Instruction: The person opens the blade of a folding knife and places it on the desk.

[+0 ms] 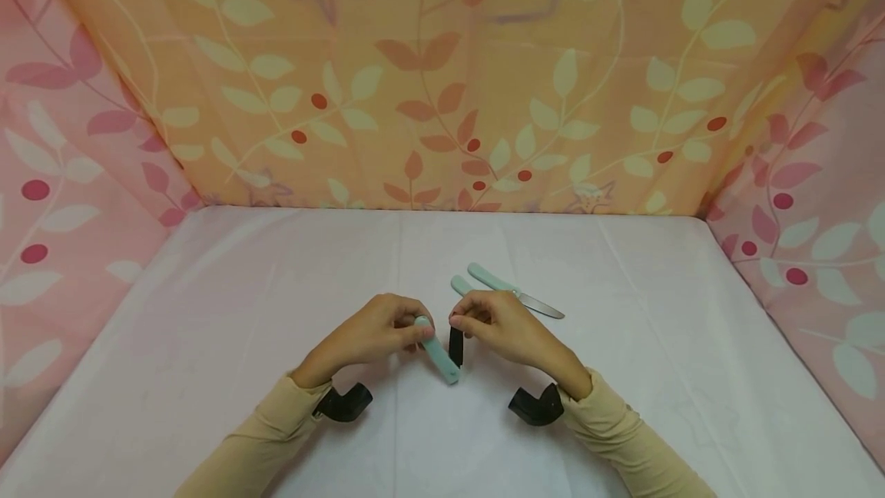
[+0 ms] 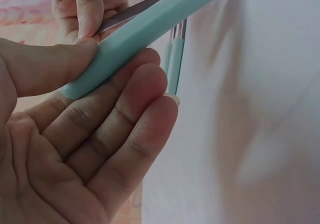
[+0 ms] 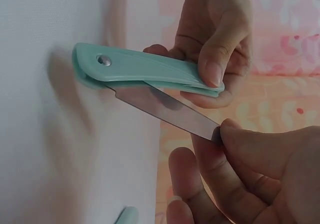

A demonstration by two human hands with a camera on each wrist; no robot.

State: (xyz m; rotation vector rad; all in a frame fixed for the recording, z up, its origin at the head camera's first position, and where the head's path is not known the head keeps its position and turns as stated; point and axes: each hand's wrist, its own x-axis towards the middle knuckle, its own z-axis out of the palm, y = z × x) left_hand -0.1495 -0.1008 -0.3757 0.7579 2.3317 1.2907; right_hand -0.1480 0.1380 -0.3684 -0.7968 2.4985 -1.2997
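A folding knife with a mint-green handle (image 3: 145, 69) is between both hands, its blade (image 3: 167, 111) partly swung out at a narrow angle. My left hand (image 1: 387, 329) pinches the handle's end between thumb and fingers. With thumb and fingertips, my right hand (image 1: 508, 325) pinches the blade near its tip. The round metal pivot (image 3: 104, 60) sits at the handle's far end, low over the table. Behind the right hand lie two more mint-green knives: one (image 1: 491, 277) with its blade out, the other (image 1: 459, 284) mostly hidden by the hand in the head view.
A white cloth covers the table (image 1: 207, 313). Patterned orange fabric (image 1: 429, 83) stands along the back, with pink fabric (image 1: 62, 175) at the left and right sides. A black curved piece (image 1: 346, 403) is attached at each wrist.
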